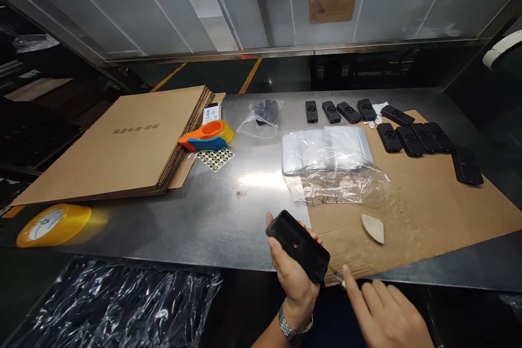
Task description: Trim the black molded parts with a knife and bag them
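Note:
My left hand (296, 277) is wrapped round a black rectangular plastic shell (299, 247), tilted, with a small hole near its middle. Close to the shell's lower right corner is the thin pointed blade of a craft knife (337, 276), gripped in my right hand (387, 312) with the index finger stretched along it. Most of the knife's handle is hidden under the fingers; I cannot tell whether the tip touches the shell. Several similar black devices (389, 137) lie at the back right. A beige wedge-shaped piece (372, 228) rests on the cardboard sheet (448, 212).
Clear plastic bags (326, 149) lie in the middle of the metal table (204, 228). At left are stacked cardboard (122, 147), a tape dispenser (207, 136), a sticker sheet (216, 159) and a yellow tape roll (55, 225). A bagged black item (267, 114) sits farther back.

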Available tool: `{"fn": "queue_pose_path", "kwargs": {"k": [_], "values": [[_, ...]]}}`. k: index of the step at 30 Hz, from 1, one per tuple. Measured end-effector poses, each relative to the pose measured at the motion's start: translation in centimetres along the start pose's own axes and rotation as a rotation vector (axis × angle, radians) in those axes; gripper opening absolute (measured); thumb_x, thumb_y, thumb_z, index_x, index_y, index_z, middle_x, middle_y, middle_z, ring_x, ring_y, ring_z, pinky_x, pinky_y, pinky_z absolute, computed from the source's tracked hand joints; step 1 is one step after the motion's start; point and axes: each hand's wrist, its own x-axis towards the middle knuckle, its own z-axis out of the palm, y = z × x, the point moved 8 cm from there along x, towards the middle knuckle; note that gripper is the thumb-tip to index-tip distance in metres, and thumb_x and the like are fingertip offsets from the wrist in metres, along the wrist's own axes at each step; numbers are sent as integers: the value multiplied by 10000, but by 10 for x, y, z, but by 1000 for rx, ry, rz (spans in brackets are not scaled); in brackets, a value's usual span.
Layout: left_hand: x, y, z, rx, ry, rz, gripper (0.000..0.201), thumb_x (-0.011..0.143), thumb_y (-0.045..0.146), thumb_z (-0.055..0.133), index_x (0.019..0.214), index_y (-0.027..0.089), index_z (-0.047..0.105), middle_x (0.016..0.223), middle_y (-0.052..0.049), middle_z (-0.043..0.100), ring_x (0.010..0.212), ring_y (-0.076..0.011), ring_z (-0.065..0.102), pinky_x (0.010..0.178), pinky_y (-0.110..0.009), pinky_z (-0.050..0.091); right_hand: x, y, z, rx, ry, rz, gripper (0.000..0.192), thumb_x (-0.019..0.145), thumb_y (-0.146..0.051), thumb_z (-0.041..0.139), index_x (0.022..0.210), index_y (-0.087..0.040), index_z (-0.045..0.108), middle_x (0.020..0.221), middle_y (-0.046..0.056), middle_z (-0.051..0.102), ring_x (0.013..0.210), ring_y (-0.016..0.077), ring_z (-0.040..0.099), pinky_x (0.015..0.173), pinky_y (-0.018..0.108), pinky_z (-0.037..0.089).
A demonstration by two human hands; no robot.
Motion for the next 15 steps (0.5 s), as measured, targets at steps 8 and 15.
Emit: {"fn": "queue_pose_path", "kwargs": {"k": [8,15], "values": [[1,-8,8,2,-75,-185,496,863,523,360,1341,413,292,759,-20,571,558,-134,548,528,-263,481,-11,30,15,268,-67,137,395,883,-39,265,1162,-98,538,687,24,506,585,101,501,546,222,377],[-3,-11,17,-14,-171,-241,464,880,500,319,1337,419,292,751,-16,562,551,-124,534,521,-250,476,-8,30,6,277,-93,111,317,926,-200,356,1169,-130,547,655,12,489,558,107,493,511,219,386]]}}
